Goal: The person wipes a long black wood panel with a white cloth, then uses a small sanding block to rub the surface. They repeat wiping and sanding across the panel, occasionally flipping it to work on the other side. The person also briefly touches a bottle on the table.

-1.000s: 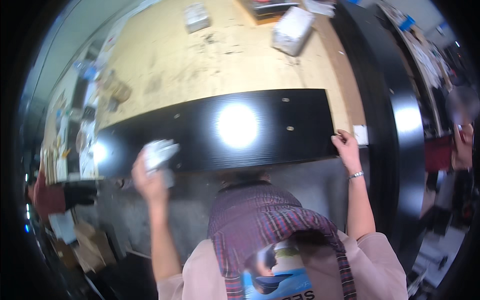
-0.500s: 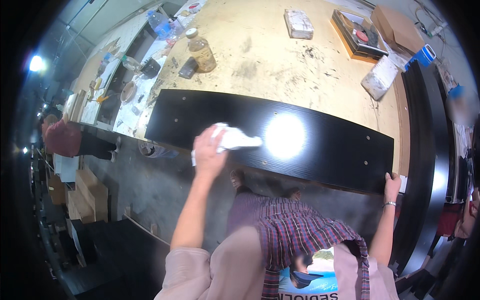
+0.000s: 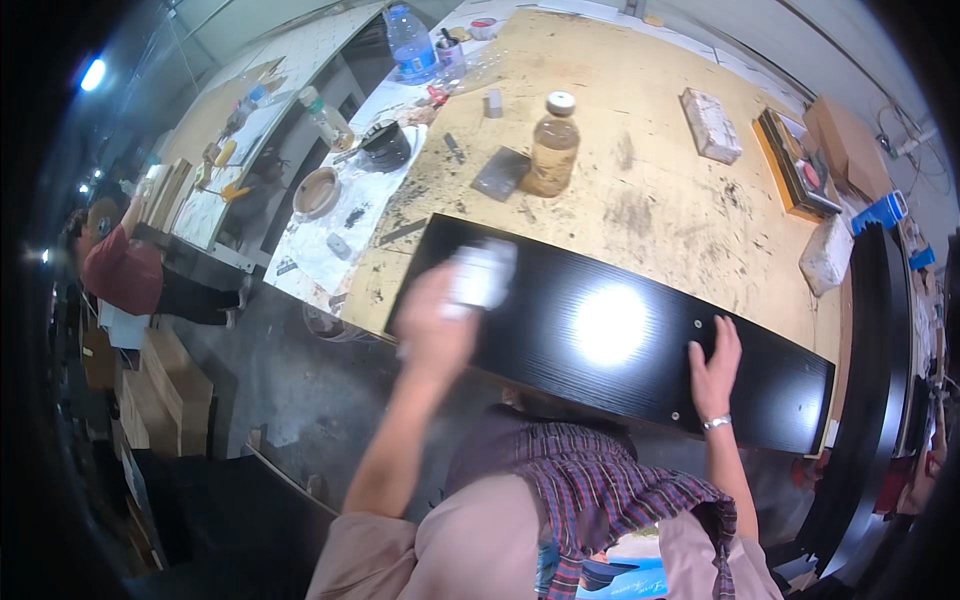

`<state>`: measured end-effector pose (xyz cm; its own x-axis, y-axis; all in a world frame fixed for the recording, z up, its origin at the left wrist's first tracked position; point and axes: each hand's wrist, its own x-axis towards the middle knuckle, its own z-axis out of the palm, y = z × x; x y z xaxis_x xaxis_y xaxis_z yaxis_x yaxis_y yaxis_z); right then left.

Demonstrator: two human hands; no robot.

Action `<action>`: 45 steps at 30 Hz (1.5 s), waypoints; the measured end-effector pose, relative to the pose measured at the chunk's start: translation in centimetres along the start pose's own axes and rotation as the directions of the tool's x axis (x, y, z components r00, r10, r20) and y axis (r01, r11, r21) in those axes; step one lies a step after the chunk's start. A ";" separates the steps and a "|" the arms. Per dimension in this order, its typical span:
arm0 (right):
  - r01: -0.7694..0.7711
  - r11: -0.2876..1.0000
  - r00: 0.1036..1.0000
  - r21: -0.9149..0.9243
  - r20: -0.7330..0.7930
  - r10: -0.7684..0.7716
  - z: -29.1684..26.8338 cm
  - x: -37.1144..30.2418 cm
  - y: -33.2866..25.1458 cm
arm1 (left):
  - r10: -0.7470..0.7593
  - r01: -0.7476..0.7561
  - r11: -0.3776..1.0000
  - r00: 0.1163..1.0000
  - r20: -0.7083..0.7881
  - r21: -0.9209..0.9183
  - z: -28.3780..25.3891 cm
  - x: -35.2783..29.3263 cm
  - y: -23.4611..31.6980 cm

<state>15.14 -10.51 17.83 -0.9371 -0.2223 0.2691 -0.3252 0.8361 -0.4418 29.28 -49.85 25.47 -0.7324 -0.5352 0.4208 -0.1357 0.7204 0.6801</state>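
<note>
A long glossy black board (image 3: 540, 345) lies along the near edge of the worktable, with several small round fittings in its face. Over the board's left end, my left hand (image 3: 438, 315) is closed on a white cloth (image 3: 483, 274); hand and cloth are blurred by motion. My right hand (image 3: 716, 370) rests on the board's right half with its fingers stretched and holds nothing. One round fitting shows just left of its fingertips.
Beyond the board stand a bottle of yellowish liquid (image 3: 554, 150) and a dark flat block (image 3: 500, 174). A black pot (image 3: 385, 146) and a bowl (image 3: 317, 191) sit at left. Wrapped blocks (image 3: 712, 125) and an open box (image 3: 795, 165) lie at far right. Another person (image 3: 122, 265) works at left.
My left hand has moved with the cloth to the board's left end. The right hand has left the right edge and now lies flat on the surface. The view has shifted.
</note>
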 end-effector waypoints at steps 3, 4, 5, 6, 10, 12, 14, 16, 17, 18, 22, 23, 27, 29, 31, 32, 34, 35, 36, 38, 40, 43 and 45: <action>0.166 0.982 0.983 -0.094 0.094 -0.157 3.9 1.7 -6.1 | 0.491 -0.481 0.868 0.799 0.347 -0.120 8.1 -1.8 1.6; 0.182 0.968 0.981 -0.173 0.097 -0.167 4.4 1.9 -7.0 | 0.527 -0.562 0.824 0.720 0.451 -0.066 8.6 -1.9 2.1; 0.197 0.948 0.979 -0.252 0.101 -0.176 4.6 1.8 -7.6 | 0.487 -0.546 0.838 0.739 0.465 -0.010 8.7 -0.7 0.8; 0.182 0.957 0.981 -0.226 0.107 -0.161 4.3 1.9 -7.9 | 0.450 -0.531 0.846 0.756 0.476 0.043 9.1 1.2 -1.3; 0.146 0.963 0.986 -0.224 0.116 -0.122 4.0 1.9 -8.7 | 0.304 -0.368 0.889 0.919 0.252 0.272 3.7 10.0 -10.6; 0.164 0.965 0.983 -0.207 0.112 -0.143 4.0 2.0 -8.8 | -0.038 -0.005 0.931 0.993 0.111 0.364 -0.5 11.8 -16.5; 0.160 0.969 0.983 -0.191 0.118 -0.139 4.0 2.1 -9.0 | -0.119 0.127 0.911 0.992 -0.046 0.392 -1.8 12.0 -19.1; 0.151 0.967 0.985 -0.205 0.111 -0.131 3.9 2.0 -8.9 | -0.094 0.134 0.934 0.987 -0.133 0.331 -2.5 11.3 -16.3; 0.144 0.967 0.986 -0.209 0.115 -0.122 3.9 2.0 -8.9 | -0.127 0.137 0.969 0.990 -0.060 0.206 -2.5 10.5 -13.0; 0.141 0.967 0.986 -0.211 0.121 -0.118 3.8 1.9 -8.9 | -0.153 0.152 0.985 0.988 0.011 0.080 -1.7 9.4 -8.8; 0.162 0.964 0.981 -0.212 0.139 -0.134 3.9 1.9 -8.5 | 0.327 -0.285 0.936 0.922 0.209 -0.209 5.2 2.0 -1.0; 0.165 0.963 0.981 -0.215 0.141 -0.136 4.0 1.9 -8.4 | 0.412 -0.365 0.908 0.866 0.285 -0.205 5.6 0.3 0.6; 0.165 0.960 0.980 -0.226 0.147 -0.134 4.0 1.9 -8.1 | 0.418 -0.288 0.890 0.823 0.384 -0.353 5.5 -2.6 0.9; 0.173 0.961 0.981 -0.217 0.130 -0.147 4.2 1.8 -8.2 | 0.329 -0.238 0.939 0.832 0.447 -0.247 3.4 -2.4 -0.1; 0.170 0.961 0.981 -0.217 0.127 -0.145 4.1 1.8 -8.5 | 0.295 -0.213 0.949 0.861 0.414 -0.234 2.3 -2.5 -2.4; 0.169 0.961 0.981 -0.218 0.127 -0.144 4.0 1.9 -8.7 | 0.256 -0.187 0.962 0.867 0.428 -0.198 1.1 -2.6 -3.1; 0.160 0.959 0.982 -0.232 0.133 -0.132 4.1 1.8 -8.7 | 0.184 -0.128 0.980 0.880 0.437 -0.155 -1.0 -3.2 -4.3; 0.158 0.958 0.982 -0.238 0.136 -0.128 4.2 1.8 -8.6 | 0.152 -0.096 0.984 0.888 0.434 -0.150 -1.6 -3.8 -4.9; 0.166 0.953 0.981 -0.253 0.142 -0.133 4.2 1.8 -8.5 | 0.089 -0.030 0.990 0.887 0.454 -0.136 -2.5 -4.3 -5.0; 0.185 0.948 0.979 -0.259 0.136 -0.154 4.3 1.9 -8.2 | -0.018 0.092 0.984 0.901 0.433 -0.150 -3.2 -5.1 -4.8; 0.210 0.941 0.975 -0.265 0.133 -0.180 4.4 2.0 -7.9 | -0.108 0.183 0.968 0.919 0.378 -0.169 -3.5 -6.3 -5.0; 0.227 0.935 0.972 -0.271 0.122 -0.201 4.9 2.1 -7.2 | -0.190 0.234 0.964 0.937 0.292 -0.124 -4.3 -8.2 -4.6; 0.215 0.939 0.975 -0.268 0.108 -0.193 5.4 2.4 -7.3 | -0.331 0.386 0.912 0.893 0.304 -0.141 -5.4 -10.3 -4.4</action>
<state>14.62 -19.83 17.04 -0.8650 -0.4320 0.2552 -0.4731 0.8716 -0.1281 40.98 -49.92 21.38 -0.8123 -0.5823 -0.0318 -0.3122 0.3881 0.8671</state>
